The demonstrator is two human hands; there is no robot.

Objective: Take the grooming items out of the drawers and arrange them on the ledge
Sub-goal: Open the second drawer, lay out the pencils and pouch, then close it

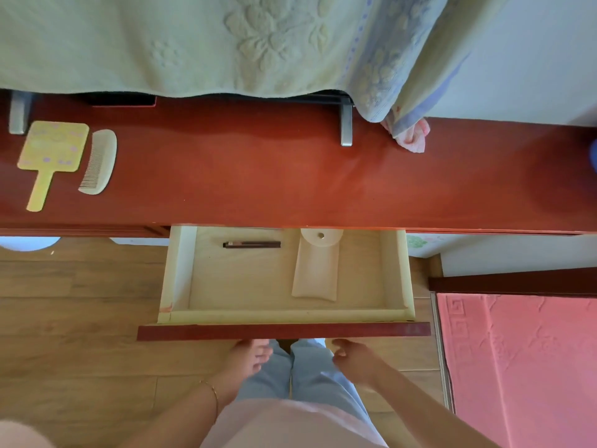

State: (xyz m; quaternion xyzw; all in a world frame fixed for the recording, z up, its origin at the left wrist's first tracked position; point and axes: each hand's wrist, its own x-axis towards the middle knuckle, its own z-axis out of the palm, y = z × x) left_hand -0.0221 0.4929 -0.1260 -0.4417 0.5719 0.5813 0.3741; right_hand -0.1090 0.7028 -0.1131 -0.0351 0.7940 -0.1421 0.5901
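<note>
Right hand (353, 358) empty, fingers loosely curled; pouch (316, 270) just beyond it in drawer (399, 273): likely light, soft, slick; pinch mid-body.

- left hand (247, 357): bare, thin gold bracelet (210, 391) at wrist
- right hand (353, 358): bare, forearm uncovered
- light blue trousers (310, 370), possibly denim
- pale pink top (284, 425)
</note>
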